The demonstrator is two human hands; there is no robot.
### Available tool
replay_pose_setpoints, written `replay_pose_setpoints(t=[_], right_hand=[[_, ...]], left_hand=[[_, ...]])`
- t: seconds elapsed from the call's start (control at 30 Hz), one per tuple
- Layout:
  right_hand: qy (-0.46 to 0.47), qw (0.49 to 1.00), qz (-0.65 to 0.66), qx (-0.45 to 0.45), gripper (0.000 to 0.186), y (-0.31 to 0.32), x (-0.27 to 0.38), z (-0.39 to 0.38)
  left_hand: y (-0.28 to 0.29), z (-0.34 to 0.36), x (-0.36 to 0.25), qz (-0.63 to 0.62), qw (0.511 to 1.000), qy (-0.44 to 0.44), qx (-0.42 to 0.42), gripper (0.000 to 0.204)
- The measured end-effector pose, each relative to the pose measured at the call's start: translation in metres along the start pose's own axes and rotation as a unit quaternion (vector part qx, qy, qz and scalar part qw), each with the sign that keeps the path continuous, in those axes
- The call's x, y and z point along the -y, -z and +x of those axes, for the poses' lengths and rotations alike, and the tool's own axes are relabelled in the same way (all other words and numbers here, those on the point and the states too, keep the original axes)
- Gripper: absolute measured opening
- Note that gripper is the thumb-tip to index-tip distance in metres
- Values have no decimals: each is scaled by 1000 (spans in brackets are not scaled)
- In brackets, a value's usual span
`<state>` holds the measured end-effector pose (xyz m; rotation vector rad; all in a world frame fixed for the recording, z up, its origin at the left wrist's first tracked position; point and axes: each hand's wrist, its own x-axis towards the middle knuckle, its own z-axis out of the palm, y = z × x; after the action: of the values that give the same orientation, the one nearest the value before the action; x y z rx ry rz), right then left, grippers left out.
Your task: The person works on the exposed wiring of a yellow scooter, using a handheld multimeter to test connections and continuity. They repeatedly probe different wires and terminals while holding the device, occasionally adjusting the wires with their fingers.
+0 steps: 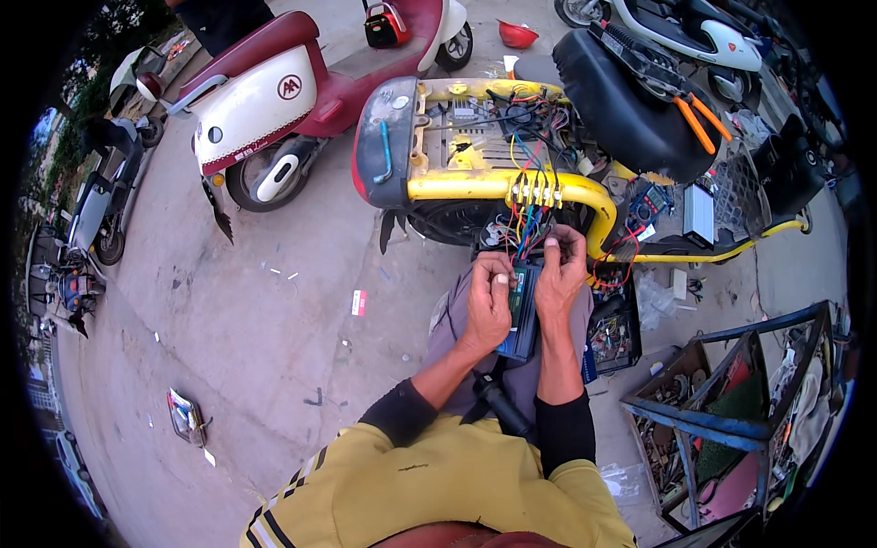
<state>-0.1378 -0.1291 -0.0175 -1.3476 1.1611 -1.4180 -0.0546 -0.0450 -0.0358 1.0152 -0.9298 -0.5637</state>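
A dark box-shaped controller (pixel 519 315) with a lit green patch rests on my lap between my hands. Coloured wires (pixel 525 239) run from it up to a row of terminals (pixel 534 194) on the yellow frame (pixel 457 186) of an electric scooter with its seat raised. My left hand (pixel 490 301) is closed beside the controller's left edge, fingers curled; what it pinches is hidden. Thumb against fingers, my right hand (pixel 559 283) pinches a thin wire at the bundle's right side. Below the controller, a black cylindrical grip (pixel 502 405) lies between my thighs.
A multimeter (pixel 650 203) and silver box (pixel 698 216) sit on the scooter's footboard. Orange-handled pliers (pixel 699 123) lie on the black seat (pixel 621 110). At right stands a metal toolbox (pixel 699 422); a parts tray (pixel 614 333) is nearer. A red-and-white scooter (pixel 260 114) stands at far left.
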Motion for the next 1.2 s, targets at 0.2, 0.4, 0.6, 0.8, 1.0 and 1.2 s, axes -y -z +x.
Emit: replay_pose_setpoints(t=[0.2,0.4,0.6,0.8,1.0,1.2], right_hand=[[5,1000,12,-7,18,-1,-2,0],[10,1000,-2,-7,19,-1,-3,0],[11,1000,10,-1,19,1,-7,1],[17,1000,8,-3,19,0,-10,1],[28,999,29,-1,15,0,-10,-1],[164,984,-43,50,12,14,22,-3]], left_hand=[[1,0,0,-4,1000,-2,3,8],[5,-1,1,-22,1000,8,18,6],[9,-4,-11,-76,996,53,8,18],[23,-1,-13,-89,994,57,-6,25],[30,3,-14,-105,993,57,-11,31],[33,9,-19,-128,989,73,16,36]])
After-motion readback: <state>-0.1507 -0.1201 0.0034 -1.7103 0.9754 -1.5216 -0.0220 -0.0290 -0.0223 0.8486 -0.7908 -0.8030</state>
